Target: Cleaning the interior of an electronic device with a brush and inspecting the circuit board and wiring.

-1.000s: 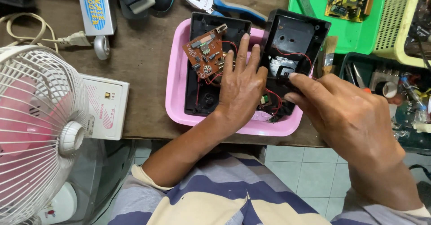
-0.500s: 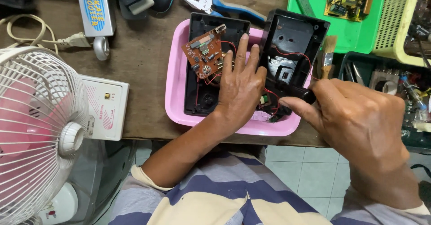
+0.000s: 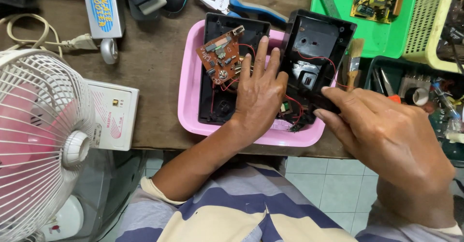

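now l hand (image 3: 258, 97) flat on black casing (image 3: 316, 53), r hand (image 3: 386, 135) grips it

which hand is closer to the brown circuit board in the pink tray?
Left. The left hand lies flat just right of the brown circuit board, fingertips beside it. The right hand is farther right, at the black casing.

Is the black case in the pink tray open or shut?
Open: the two halves of the black case lie apart, circuit board and wires exposed.
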